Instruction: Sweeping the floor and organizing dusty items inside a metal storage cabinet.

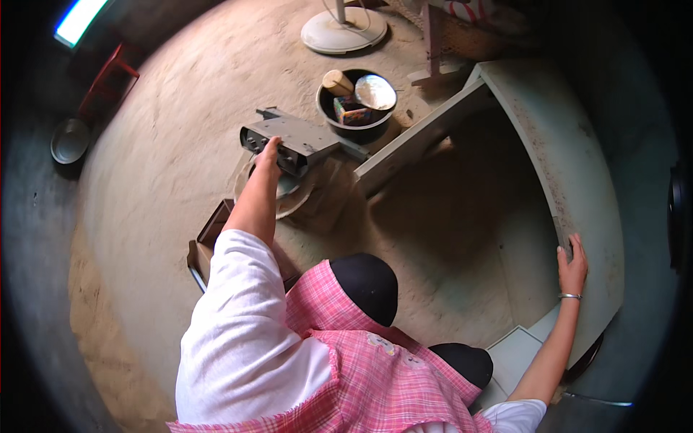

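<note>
My left hand [267, 156] is at the near end of a grey metal box-shaped housing [295, 135], with its thumb over the top edge. Dark knobs or bolts show at that end, and my other fingers are partly hidden there. The housing sits above a round bucket-like container [292, 203]. On the far right, my right hand [573, 270] touches the inner edge of a worn pale cabinet or desk frame [582, 178], thumb and fingers apart. Whether it grips that edge is unclear. A silver bangle [570, 296] circles that wrist.
A dark basin [360, 131] holds a wooden cylinder [337, 83], a shiny round lid [376, 92] and a colourful box [352, 110]. Beyond it stands a round white pedestal base [344, 30]. A brown open box [203, 254] lies by my left arm. A metal bowl [70, 140] sits far left.
</note>
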A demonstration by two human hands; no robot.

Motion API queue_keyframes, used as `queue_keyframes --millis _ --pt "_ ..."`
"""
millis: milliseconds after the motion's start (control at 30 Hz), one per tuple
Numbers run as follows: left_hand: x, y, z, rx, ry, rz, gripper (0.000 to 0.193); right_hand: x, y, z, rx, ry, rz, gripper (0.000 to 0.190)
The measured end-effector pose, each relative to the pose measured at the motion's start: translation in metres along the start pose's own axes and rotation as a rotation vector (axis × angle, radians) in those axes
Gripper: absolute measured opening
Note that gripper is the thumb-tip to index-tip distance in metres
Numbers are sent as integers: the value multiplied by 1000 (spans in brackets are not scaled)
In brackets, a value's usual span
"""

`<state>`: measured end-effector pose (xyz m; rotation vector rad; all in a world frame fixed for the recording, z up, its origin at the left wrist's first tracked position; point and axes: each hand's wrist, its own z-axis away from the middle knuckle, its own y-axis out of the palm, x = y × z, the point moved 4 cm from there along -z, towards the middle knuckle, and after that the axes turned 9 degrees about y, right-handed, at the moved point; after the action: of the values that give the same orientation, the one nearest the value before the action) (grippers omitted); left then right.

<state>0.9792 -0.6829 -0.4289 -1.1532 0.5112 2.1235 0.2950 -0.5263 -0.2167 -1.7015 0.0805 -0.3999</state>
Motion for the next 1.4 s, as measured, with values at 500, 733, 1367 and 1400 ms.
queue_keyframes --millis 500,733,1367,1400 --pt "-134 -70 61 86 463 0 50 -1 -18 1 -53 35 -80 29" --pt "-208 -56 171 361 551 113 45 16 -25 -7 51 73 63 32" --pt "-2 121 326 868 44 -522 46 -72 -28 -7 42 47 6 38" --pt "15 129 324 905 25 -557 49 -80 -26 -7 6 40 18 38"
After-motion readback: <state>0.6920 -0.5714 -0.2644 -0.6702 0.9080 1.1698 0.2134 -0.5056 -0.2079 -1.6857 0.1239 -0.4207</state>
